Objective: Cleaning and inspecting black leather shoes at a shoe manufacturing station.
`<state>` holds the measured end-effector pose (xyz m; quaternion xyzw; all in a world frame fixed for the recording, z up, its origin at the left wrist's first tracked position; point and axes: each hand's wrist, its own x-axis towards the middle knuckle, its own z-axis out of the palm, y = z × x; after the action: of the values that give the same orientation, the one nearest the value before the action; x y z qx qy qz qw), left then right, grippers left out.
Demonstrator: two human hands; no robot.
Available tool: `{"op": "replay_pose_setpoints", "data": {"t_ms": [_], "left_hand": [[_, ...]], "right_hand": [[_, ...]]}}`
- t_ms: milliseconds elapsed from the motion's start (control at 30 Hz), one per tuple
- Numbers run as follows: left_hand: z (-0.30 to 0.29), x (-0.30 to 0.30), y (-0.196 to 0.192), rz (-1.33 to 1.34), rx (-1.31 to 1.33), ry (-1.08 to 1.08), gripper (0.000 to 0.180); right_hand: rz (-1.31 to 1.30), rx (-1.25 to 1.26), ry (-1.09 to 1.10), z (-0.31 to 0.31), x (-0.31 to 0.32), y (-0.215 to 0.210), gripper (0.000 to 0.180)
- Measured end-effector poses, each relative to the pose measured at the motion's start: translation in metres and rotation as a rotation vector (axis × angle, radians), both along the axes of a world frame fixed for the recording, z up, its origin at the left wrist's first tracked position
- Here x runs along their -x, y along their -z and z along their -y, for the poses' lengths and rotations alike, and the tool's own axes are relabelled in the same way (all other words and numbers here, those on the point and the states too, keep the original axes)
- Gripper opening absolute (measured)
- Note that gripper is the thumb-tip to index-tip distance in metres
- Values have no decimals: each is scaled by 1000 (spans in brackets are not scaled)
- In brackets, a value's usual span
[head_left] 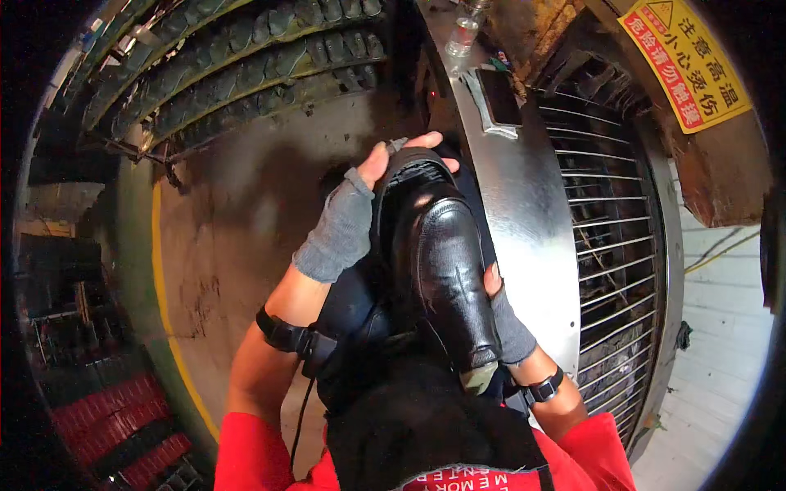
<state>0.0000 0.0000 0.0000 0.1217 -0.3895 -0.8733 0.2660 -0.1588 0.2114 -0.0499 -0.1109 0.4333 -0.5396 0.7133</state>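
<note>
A glossy black leather shoe lies lengthwise over my lap, its narrower end toward me. A pale block, perhaps part of a shoe last, pokes out of that near end. Beyond the leather shows a dark piece with a rounded rim; whether it is a sole or a second shoe I cannot tell. My left hand, in a grey fingerless glove, curls round this far rim. Along the shoe's right side my right hand, gloved alike, grips with its thumb up; its other fingers are hidden beneath.
Right of my lap runs a steel bench top beside a metal bar grille. A dark flat device and a clear bottle sit at its far end. A yellow and red warning sign hangs above. Shoe racks stand far left.
</note>
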Motion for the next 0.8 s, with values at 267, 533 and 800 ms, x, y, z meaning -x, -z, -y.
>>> {"op": "replay_pose_setpoints", "data": {"t_ms": [267,533,800], "left_hand": [[-5,-5,-2,64,122,58,85],[-16,-8,-7,45,105,52,89],[-27,-56,-28,213,739,-62,121]], "right_hand": [[-66,30,-58,5,-7,-25,102],[-28,53,-23,4,-6,-19,88],[-363,186,-174,10,-5,-43,86]]}}
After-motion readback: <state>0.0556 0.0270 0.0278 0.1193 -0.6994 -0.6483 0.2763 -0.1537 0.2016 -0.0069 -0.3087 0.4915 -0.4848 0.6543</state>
